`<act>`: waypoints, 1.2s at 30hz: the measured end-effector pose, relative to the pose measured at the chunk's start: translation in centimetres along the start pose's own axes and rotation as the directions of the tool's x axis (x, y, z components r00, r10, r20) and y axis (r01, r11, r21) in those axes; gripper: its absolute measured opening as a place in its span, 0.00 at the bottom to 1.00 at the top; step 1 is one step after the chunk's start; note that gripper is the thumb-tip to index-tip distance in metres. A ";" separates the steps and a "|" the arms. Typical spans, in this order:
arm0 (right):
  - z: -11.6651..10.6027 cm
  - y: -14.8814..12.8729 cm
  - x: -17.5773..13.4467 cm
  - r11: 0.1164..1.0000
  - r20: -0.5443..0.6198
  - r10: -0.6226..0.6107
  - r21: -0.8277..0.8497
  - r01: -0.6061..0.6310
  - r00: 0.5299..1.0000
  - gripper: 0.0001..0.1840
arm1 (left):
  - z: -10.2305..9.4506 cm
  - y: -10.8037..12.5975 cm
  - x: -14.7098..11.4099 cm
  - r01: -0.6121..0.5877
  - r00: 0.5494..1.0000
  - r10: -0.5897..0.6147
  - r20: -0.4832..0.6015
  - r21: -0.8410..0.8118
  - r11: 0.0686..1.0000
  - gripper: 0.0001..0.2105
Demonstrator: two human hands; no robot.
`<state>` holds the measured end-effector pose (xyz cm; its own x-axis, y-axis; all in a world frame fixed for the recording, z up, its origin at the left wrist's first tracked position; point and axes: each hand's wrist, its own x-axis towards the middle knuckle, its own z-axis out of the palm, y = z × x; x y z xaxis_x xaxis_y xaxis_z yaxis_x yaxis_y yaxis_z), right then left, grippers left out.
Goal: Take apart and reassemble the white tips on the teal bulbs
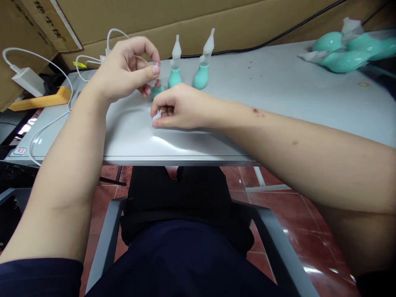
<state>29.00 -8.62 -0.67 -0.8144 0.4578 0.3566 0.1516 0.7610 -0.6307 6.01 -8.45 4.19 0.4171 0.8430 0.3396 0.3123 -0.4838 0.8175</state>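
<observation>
In the head view, the person sits at a pale grey table (278, 95) with both bare arms stretched over it. The left hand (125, 68) is raised a little above the tabletop, its thumb and forefinger pinched on a small clear plastic piece (154, 78), the other fingers curled loosely behind it. Just below that piece, a teal bulb (157, 91) peeks out between the two hands; the hands hide most of it, so whether the clear piece sits on it or is apart from it cannot be told. The right hand (179, 108) rests on the table just in front of the left, knuckles up and fingers folded under, closed around something small and white (157, 116) that shows only at the fingertips; what it is cannot be made out. Directly behind the hands stand two upright nasal aspirators, each a teal bulb with a clear pointed tip: one (175, 68) close to the left hand's fingertips, the other (202, 66) just to its right and tilted slightly. At the far right end of the table lies a heap of more teal bulbs (346, 51) in clear wrapping, well apart from the hands. On the left, a white charger block (28, 80) with white cables (55, 72) lies beside a yellow block (46, 99). Brown cardboard (216, 16) stands along the back edge of the table, with a black cable (278, 37) running across it. Beneath the table are the person's dark trousers, a grey chair frame (105, 243) and a red tiled floor (278, 214).
</observation>
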 end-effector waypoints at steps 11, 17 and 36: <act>-1.8 1.0 0.2 0.989 -0.339 0.009 0.141 0.041 0.941 0.19 | 0.4 -1.3 0.1 -0.138 0.990 0.138 0.006 -0.043 0.990 0.29; -2.3 1.3 1.1 0.943 -0.394 0.152 0.333 -0.014 0.907 0.32 | 0.6 -1.3 0.1 -0.165 0.986 0.163 -0.030 -0.059 0.985 0.30; -1.3 1.5 1.1 0.867 -0.417 0.287 0.495 -0.049 0.862 0.20 | 0.8 -1.0 0.1 -0.230 0.973 0.230 0.011 0.001 0.973 0.24</act>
<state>29.02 -6.38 -0.29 -0.4248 0.8053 0.4137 -0.1056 0.4098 -0.9061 6.42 -8.07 3.03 0.4866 0.7068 0.5134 0.2088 -0.6648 0.7173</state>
